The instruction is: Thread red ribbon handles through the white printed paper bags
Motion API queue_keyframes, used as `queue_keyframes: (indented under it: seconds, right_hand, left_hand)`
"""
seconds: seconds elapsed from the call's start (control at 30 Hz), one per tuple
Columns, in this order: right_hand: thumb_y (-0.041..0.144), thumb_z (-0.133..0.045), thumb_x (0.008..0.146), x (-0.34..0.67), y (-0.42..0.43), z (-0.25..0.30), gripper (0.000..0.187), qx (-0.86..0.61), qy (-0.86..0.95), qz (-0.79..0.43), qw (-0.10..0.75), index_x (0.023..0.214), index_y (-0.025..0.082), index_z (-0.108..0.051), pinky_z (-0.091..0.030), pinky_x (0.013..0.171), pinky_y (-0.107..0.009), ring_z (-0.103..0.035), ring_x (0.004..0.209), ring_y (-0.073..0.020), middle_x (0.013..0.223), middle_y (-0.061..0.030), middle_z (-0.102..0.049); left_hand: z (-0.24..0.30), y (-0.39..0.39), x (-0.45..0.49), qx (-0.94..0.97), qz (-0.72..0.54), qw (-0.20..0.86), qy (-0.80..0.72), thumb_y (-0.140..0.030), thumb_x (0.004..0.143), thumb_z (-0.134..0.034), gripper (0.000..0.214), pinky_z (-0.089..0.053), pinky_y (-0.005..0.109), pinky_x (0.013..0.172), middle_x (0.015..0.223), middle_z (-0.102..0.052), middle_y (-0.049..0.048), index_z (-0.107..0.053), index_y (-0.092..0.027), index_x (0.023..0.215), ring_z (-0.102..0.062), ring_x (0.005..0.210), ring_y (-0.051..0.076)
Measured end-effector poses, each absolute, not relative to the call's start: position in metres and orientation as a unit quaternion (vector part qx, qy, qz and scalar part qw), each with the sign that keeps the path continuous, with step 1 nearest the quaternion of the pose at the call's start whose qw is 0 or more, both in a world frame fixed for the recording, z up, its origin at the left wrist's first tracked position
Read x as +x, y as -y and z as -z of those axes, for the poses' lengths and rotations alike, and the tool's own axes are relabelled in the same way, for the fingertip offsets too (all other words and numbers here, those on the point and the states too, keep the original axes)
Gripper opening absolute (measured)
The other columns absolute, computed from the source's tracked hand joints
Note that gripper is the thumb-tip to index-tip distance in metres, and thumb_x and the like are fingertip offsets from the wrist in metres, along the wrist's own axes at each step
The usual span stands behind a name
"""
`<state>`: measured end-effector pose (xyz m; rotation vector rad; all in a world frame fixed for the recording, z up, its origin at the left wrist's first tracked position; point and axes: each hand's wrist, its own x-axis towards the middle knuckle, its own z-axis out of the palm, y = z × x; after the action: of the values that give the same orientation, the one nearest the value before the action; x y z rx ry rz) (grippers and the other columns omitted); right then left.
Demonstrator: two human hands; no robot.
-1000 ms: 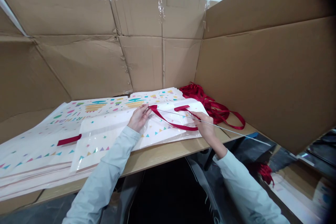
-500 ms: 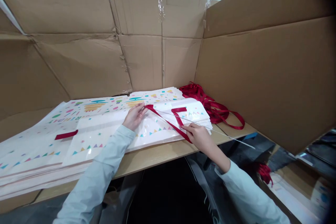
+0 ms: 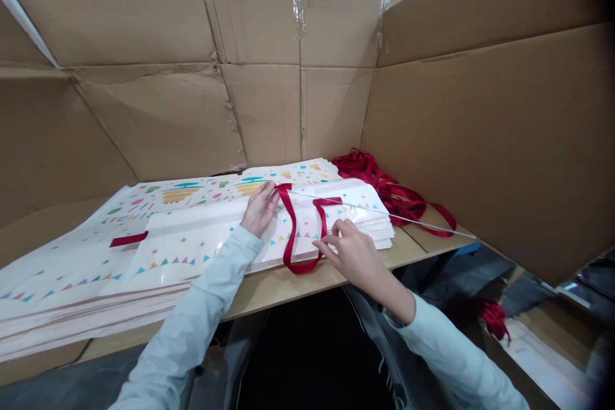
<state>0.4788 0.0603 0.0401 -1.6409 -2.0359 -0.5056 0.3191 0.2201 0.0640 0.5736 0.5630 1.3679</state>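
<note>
1. On my feed, the left hand (image 3: 259, 208) is nearly closed, its fingertips pinching a dark red satin ribbon (image 3: 293, 240) at the top of a loop, right where a thin straight metal rod (image 3: 384, 214) begins.
2. The right hand (image 3: 353, 250) is half open with its fingers curled, and I see it holding nothing. Its fingertips (image 3: 319, 243) sit just beside the ribbon.
3. The ribbon loop lies across a stack of glossy white paper gift bags (image 3: 331, 208) printed with confetti and bunting, on a light wooden desk (image 3: 288, 286).
4. The rod runs over the stack and out past its right end.
5. A wider stack of printed bags (image 3: 72, 282) lies to the left, with a short red ribbon strip (image 3: 129, 239) on top.
6. A tangled pile of red ribbons (image 3: 389, 189) sits behind, against a brown corrugated cardboard wall (image 3: 288, 109).
</note>
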Motion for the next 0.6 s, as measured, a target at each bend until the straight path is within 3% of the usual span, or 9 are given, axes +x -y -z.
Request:
queue_keyframes:
  seconds: [0.07, 0.17, 0.27, 0.4, 0.6]
  right_hand:
    - [0.034, -0.048, 0.093, 0.483, -0.066, -0.051, 0.035, -0.575, 0.725, 0.231, 0.299, 0.071, 0.017, -0.070, -0.039, 0.062, -0.030, -0.052, 0.077, -0.0194, 0.078, -0.0099, -0.058]
    - [0.030, -0.051, 0.092, 0.487, -0.083, -0.068, 0.024, -0.549, 0.714, 0.269, 0.341, 0.094, 0.014, -0.069, -0.041, 0.074, -0.034, -0.051, 0.086, -0.0227, 0.090, -0.0119, -0.060]
    - [0.026, -0.052, 0.091, 0.491, -0.104, -0.077, 0.026, -0.554, 0.724, 0.221, 0.345, 0.111, 0.014, -0.063, -0.041, 0.074, -0.033, -0.054, 0.089, -0.0224, 0.102, -0.0118, -0.062]
    - [0.017, -0.052, 0.091, 0.496, -0.124, -0.075, 0.016, -0.563, 0.726, 0.109, 0.380, 0.095, 0.015, -0.067, -0.041, 0.068, -0.027, -0.059, 0.076, -0.0158, 0.092, -0.0062, -0.066]
    - [0.015, -0.055, 0.088, 0.504, -0.126, -0.070, 0.014, -0.539, 0.731, 0.085, 0.410, 0.086, 0.016, -0.069, -0.042, 0.072, -0.026, -0.061, 0.080, -0.0165, 0.089, -0.0054, -0.067]
  left_hand:
    - [-0.064, -0.213, 0.329, 0.266, -0.609, 0.707, -0.242, -0.001, 0.082, -0.060, 0.012, -0.051, 0.016, 0.067, 0.070, -0.064, -0.0005, -0.058, -0.012, 0.079, -0.063, 0.063, 0.007]
    - [-0.065, -0.204, 0.343, 0.285, -0.599, 0.714, -0.226, -0.002, 0.080, -0.062, 0.012, -0.050, 0.016, 0.063, 0.072, -0.064, -0.0006, -0.058, -0.013, 0.083, -0.062, 0.062, 0.007]
    - [-0.066, -0.198, 0.352, 0.301, -0.595, 0.715, -0.210, -0.004, 0.079, -0.064, 0.014, -0.050, 0.015, 0.063, 0.074, -0.064, -0.0014, -0.058, -0.014, 0.086, -0.062, 0.062, 0.006]
    - [-0.064, -0.198, 0.353, 0.323, -0.595, 0.710, -0.194, -0.005, 0.078, -0.066, 0.016, -0.050, 0.016, 0.066, 0.079, -0.065, -0.0007, -0.059, -0.014, 0.090, -0.064, 0.068, 0.007]
    - [-0.059, -0.198, 0.343, 0.414, -0.550, 0.699, -0.194, -0.014, 0.065, -0.078, 0.030, -0.051, 0.021, 0.071, 0.087, -0.069, 0.0033, -0.067, -0.014, 0.093, -0.064, 0.075, 0.011]
